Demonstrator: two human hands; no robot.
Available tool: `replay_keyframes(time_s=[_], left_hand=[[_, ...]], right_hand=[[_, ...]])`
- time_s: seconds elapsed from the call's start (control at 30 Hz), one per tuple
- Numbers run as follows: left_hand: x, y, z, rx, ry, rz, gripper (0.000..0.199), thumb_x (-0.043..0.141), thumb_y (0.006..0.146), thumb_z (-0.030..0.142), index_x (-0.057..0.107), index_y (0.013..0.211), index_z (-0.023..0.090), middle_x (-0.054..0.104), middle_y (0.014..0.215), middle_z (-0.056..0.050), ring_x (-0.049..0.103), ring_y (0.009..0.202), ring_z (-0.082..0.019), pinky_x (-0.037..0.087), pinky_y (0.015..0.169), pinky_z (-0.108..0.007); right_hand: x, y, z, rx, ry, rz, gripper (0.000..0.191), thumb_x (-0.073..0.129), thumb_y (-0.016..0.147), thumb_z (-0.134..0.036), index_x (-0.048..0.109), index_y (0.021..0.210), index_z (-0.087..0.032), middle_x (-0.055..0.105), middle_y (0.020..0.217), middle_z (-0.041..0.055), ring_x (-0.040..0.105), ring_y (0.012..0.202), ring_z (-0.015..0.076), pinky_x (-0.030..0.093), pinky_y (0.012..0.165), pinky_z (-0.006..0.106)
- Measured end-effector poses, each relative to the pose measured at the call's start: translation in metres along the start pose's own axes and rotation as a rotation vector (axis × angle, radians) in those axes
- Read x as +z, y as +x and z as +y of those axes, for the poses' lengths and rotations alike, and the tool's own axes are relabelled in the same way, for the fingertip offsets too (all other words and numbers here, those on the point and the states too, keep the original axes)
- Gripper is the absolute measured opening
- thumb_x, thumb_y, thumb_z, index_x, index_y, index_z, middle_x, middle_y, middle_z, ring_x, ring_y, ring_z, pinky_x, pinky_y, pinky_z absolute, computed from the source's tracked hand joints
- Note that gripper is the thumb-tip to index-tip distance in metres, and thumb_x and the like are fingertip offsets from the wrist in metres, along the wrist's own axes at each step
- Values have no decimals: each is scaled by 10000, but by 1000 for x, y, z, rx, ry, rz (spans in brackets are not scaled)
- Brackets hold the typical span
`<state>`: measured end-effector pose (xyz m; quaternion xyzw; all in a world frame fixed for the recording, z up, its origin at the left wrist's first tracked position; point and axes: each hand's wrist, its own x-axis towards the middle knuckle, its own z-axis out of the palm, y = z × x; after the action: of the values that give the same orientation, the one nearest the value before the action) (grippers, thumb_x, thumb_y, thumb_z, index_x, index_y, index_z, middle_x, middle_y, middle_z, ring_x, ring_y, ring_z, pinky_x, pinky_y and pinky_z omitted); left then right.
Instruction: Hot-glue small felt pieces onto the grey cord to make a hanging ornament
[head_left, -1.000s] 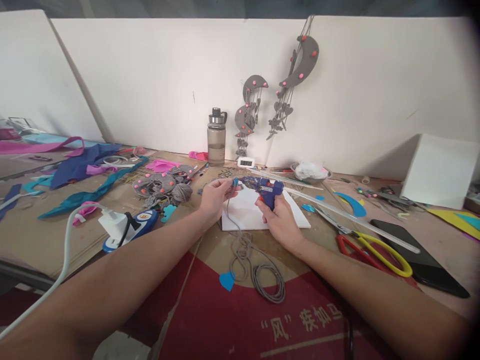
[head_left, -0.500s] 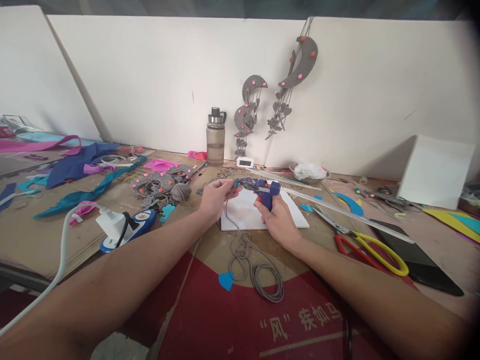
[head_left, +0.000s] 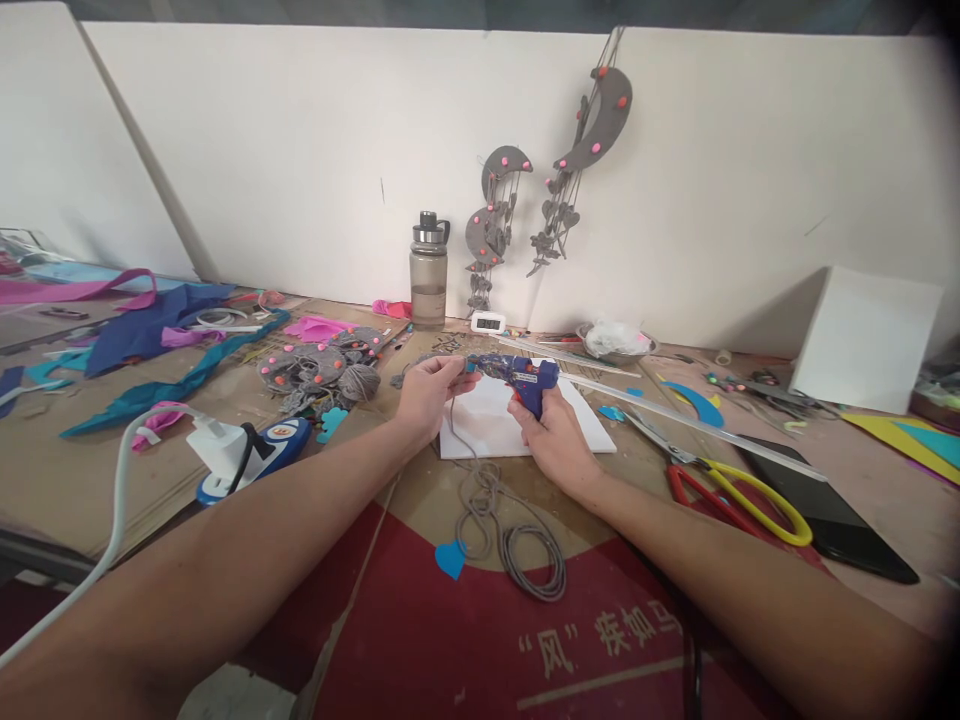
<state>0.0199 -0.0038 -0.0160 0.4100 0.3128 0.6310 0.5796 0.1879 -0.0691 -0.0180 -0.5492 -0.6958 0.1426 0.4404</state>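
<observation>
The left hand [head_left: 429,402] is narrow, with thumb and fingers pinched on a small blue piece [head_left: 471,367]; the piece sits right at the fingertips, mostly hidden by them. The cord [head_left: 557,574] hangs from below those same fingers, runs down toward the person and lies in loose loops and a coil on the table [head_left: 420,490], nearer than both hands. A blue heart [head_left: 450,560] lies beside the loops, below the left hand.

The right hand [head_left: 561,437] is wrapped around the grip of the glue gun [head_left: 534,378]. The gun is above that hand, its nozzle pointing left, right up at the left hand's fingertips and the blue piece; whether nozzle and piece touch, I cannot tell. The white board [head_left: 502,427] lies flat between and beneath the two hands.

To the right of the right hand are the scissors [head_left: 685,457], and beyond them the phone [head_left: 855,540]. A clear rod [head_left: 690,428] slants from behind the gun to the phone's far end. Left of the left hand are a yarn ball [head_left: 360,382] and grey moons [head_left: 304,366]. The bottle [head_left: 428,275] stands upright behind the left hand, with the clock [head_left: 487,322] just beside it.
</observation>
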Motion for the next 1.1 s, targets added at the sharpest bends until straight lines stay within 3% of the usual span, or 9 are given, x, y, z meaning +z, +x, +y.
replay_keyframes(time_s=[0.77, 0.93, 1.1], left_hand=[[2, -2, 2, -7, 2, 29, 228, 743, 662, 261, 585, 738, 114, 657, 684, -54, 672, 662, -163, 529, 718, -320], [0, 1, 3, -3, -18, 50, 216, 745, 666, 246, 582, 726, 118, 656, 700, -44, 673, 664, -158, 531, 729, -322], [-2, 3, 3, -12, -19, 69, 184, 721, 689, 230, 588, 740, 114, 675, 744, -61, 671, 686, -147, 531, 741, -319]], right_hand=[[1, 0, 5, 16, 10, 10, 328, 472, 849, -400, 557, 1060, -165, 617, 955, 101, 595, 791, 217, 482, 732, 377], [2, 0, 4, 52, 96, 5, 312, 493, 833, -404, 540, 1039, -174, 626, 919, 78, 576, 664, 166, 490, 613, 319], [-3, 12, 4, 184, 379, -6, 234, 532, 808, -374, 489, 953, -195, 651, 882, 46, 481, 472, 86, 462, 427, 252]])
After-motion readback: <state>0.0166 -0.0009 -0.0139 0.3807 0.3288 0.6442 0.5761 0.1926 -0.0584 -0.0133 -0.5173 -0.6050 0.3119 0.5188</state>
